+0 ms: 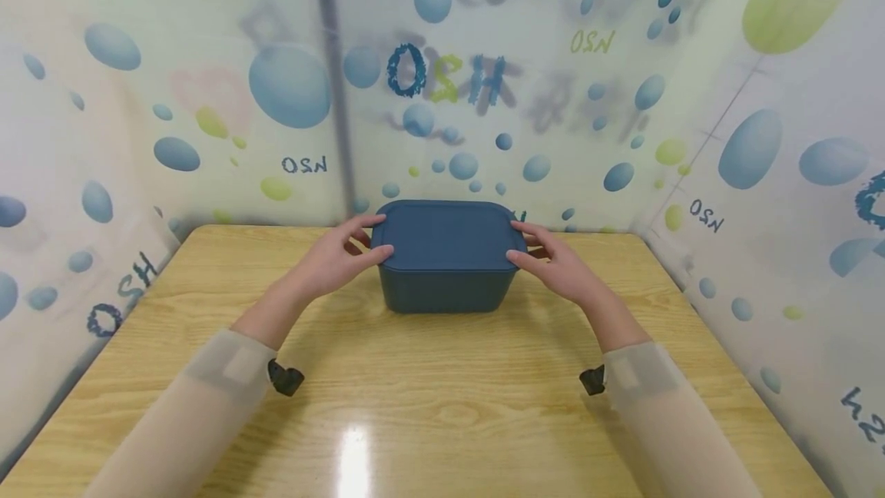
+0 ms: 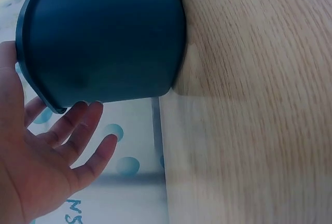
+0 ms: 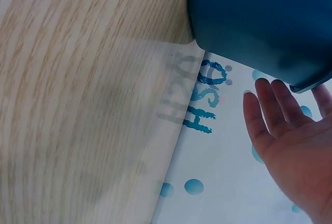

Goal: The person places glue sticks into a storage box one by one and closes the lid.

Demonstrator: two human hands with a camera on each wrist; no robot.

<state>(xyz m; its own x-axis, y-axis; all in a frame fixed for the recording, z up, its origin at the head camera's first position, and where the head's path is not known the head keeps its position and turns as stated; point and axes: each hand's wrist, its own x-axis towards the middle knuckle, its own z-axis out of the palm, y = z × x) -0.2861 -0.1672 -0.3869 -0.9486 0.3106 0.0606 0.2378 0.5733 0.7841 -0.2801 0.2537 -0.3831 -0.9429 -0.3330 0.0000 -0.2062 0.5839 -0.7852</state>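
Note:
A dark blue lidded storage box (image 1: 448, 290) stands on the wooden table, its long side facing me. Its flat lid (image 1: 449, 233) with rounded corners covers the top, so the inside is hidden. At the left end, my left hand (image 1: 335, 256) grips the lid's edge, thumb on the front corner and index finger farther back. My right hand (image 1: 558, 263) holds the opposite end in the same way. In the left wrist view, the other fingers (image 2: 85, 130) spread loosely below the rim. The right wrist view shows similar loose fingers (image 3: 270, 107) beside the box wall.
The wooden table (image 1: 442, 383) stretches from the box toward me. Light wall coverings (image 1: 228, 98) printed with blue and green ovals and lettering enclose its back, left and right sides. The box is close to the back edge. Each wrist wears a small black device (image 1: 285, 377).

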